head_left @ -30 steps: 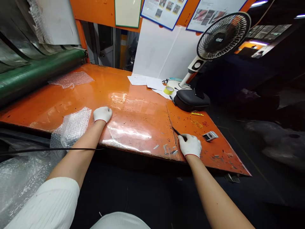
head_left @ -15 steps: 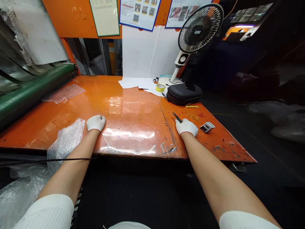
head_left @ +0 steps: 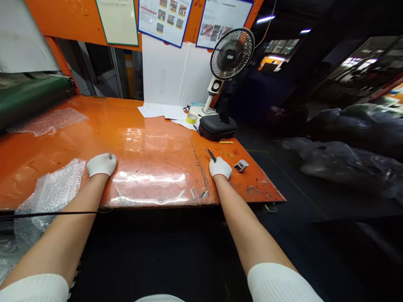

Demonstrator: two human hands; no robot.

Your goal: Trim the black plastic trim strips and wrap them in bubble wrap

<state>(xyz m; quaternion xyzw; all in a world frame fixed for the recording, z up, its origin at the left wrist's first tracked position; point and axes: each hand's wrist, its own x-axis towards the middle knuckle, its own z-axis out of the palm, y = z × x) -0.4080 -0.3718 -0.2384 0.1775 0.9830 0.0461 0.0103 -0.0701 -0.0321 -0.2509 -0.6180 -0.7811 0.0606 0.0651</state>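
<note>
My left hand (head_left: 102,165), in a white glove with a red-edged cuff, rests as a closed fist on the orange tabletop (head_left: 157,155). Nothing shows in its fingers. Just left of it, a sheet of bubble wrap (head_left: 59,186) hangs over the front edge. My right hand (head_left: 221,168), gloved alike, lies on the right part of the table, closed around a black pen (head_left: 211,155) whose end points away to the upper left. Close by on its right sit a small grey-and-white stamp-like device (head_left: 241,166) and yellow rubber bands (head_left: 226,154).
At the back right stand a fan (head_left: 232,54), a black zip case (head_left: 217,126), a yellow tape roll (head_left: 191,119) and white papers (head_left: 174,112). A yellow cutter-like item (head_left: 226,142) lies before the case. A green roller (head_left: 34,96) borders the left. Plastic-wrapped bundles (head_left: 340,163) lie beyond the right.
The view has swung to the right, so the table and everything on it sit further left. Both hands keep their places on the table, and the pen stays in my right hand.
</note>
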